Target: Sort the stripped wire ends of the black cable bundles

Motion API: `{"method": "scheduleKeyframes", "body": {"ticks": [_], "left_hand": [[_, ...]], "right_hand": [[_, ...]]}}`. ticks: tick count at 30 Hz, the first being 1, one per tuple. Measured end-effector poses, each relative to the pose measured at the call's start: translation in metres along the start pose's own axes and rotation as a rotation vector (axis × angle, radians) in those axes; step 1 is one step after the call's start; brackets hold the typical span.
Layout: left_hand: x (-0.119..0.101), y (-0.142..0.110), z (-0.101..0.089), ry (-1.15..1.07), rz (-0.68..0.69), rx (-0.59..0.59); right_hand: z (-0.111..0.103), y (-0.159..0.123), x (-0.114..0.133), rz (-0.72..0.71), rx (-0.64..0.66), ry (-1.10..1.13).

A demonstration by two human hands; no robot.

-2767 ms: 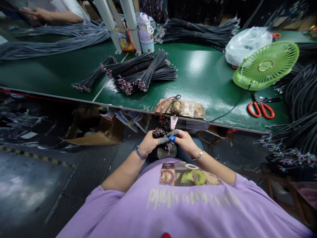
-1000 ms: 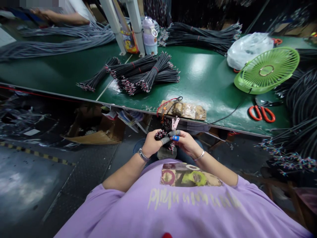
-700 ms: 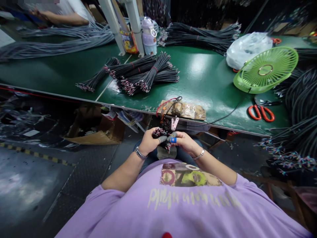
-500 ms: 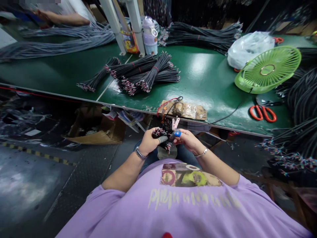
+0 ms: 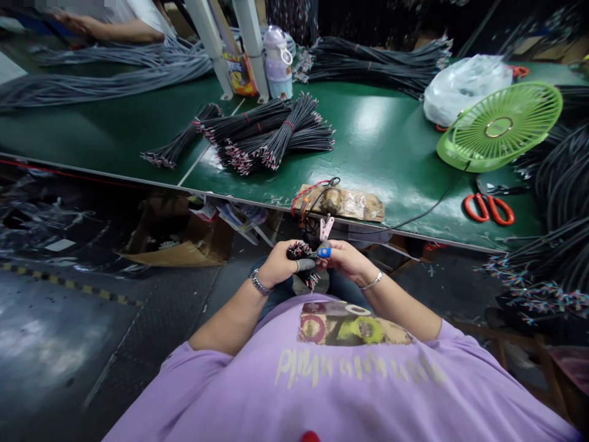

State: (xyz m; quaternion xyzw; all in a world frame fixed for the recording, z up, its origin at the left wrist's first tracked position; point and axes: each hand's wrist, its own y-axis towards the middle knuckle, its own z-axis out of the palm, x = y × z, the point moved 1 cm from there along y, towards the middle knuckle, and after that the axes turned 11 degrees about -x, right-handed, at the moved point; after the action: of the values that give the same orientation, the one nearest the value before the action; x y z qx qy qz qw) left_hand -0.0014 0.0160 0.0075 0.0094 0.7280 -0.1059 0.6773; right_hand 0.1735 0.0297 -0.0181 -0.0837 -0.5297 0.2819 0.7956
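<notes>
A long green worktop [image 5: 386, 141] crosses the upper part of the view, and nothing on it has shifted over the last few seconds: tied black cables [image 5: 271, 132] lie in a heap left of centre, a green fan [image 5: 499, 127] stands at the right, and a strip of cardboard [image 5: 361, 204] rests along the near edge. The change is lower down, in front of the person's lap. The right hand [image 5: 348, 256], which half a second ago sat slightly apart from the left, has come back in towards it, so both now meet at the same spot; the handling seems to be centred on the cable ends, strand by strand perhaps. The left hand [image 5: 279, 263] is closed around a bundle [image 5: 299, 249] of black cables, its red and white tips showing above the thumb, just below the worktop's edge. The right hand's fingers are drawn into a narrow pinch beside those tips; whether a strand is between them cannot be told. A pink peg [image 5: 326, 229] is just above these fingers, loose wire ends [image 5: 313, 281] poke out below, a grey cover [image 5: 305, 264] sheathes the left thumb, and a blue band [image 5: 324, 252] wraps one right finger
</notes>
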Motion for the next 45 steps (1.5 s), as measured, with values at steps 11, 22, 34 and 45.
{"method": "scheduleKeyframes", "body": {"ticks": [11,22,34,45], "left_hand": [[-0.008,-0.002,0.003,-0.204,-0.063,-0.145],[-0.007,0.008,0.02,-0.252,-0.01,-0.263],[-0.005,0.012,0.024,-0.24,0.002,-0.219],[0.008,0.0,0.015,-0.104,-0.049,-0.162]], "right_hand": [[-0.003,0.009,0.007,-0.011,-0.222,0.213],[0.01,0.022,0.017,0.067,-0.221,0.384],[0.013,0.022,0.011,0.042,-0.173,0.439],[-0.002,0.004,-0.002,0.203,-0.044,0.458]]}}
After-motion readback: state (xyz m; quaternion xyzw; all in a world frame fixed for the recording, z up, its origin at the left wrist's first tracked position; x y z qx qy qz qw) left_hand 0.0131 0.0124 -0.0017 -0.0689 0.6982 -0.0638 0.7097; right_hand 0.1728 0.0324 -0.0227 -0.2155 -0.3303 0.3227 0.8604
